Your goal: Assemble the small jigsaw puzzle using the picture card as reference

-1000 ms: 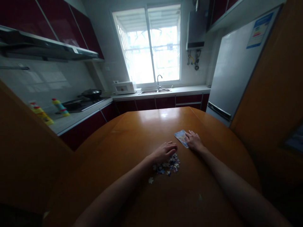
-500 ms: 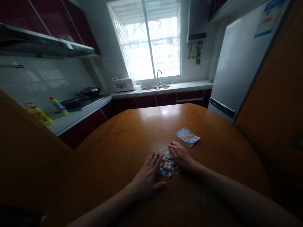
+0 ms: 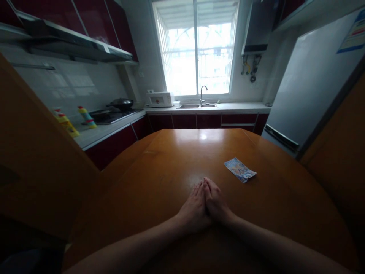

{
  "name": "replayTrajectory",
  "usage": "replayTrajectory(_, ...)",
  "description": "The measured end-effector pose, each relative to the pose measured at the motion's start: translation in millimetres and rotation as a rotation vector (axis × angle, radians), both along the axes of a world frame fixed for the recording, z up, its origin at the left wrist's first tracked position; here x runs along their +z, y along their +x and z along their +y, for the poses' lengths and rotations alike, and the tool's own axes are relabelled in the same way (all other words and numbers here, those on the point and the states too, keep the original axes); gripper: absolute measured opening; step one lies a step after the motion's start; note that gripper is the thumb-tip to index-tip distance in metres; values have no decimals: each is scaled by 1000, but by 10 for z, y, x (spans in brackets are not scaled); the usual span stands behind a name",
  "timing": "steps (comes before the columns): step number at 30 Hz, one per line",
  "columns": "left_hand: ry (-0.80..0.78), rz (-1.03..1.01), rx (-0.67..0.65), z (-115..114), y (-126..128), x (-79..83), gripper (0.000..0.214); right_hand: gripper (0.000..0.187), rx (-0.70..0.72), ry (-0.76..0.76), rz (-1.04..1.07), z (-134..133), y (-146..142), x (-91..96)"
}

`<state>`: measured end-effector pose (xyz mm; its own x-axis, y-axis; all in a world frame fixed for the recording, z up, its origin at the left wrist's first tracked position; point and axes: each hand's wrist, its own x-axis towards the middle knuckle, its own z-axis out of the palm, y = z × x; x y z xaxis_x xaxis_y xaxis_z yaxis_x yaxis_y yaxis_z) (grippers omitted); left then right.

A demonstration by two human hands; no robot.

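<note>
My left hand and my right hand lie side by side on the wooden table, their inner edges touching. The fingers of each hand are held together and point away from me. Both hands are cupped over the spot where the pile of small puzzle pieces lay, and the pieces are hidden beneath them. A small blue picture card lies flat on the table, to the right of and beyond my right hand, apart from it.
Beyond the table runs a kitchen counter with a sink, a white microwave, and a hob with a pan. Yellow bottles stand at the left. A grey fridge rises at the right.
My right hand left the card and came to the puzzle pieces. Both hands then closed in from either side and now meet over the pile, hiding it. The view shifted slightly.
</note>
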<state>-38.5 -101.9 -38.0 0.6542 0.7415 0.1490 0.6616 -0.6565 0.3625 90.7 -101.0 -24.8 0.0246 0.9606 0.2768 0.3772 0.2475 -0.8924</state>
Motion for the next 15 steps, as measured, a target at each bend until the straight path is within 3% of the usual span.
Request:
replayTrajectory(6,62,-1,22,181,-453,-26,107,29,30,37,39,168,-424,62)
replayTrajectory(9,107,11,98,198,-652,37,107,28,59,56,137,283,-620,46)
replayTrajectory(12,209,42,149,77,-696,158,104,35,21,79,296,408,-605,6)
replayTrajectory(15,250,141,50,-61,-585,283,79,38,-69,206,314,546,-362,-21)
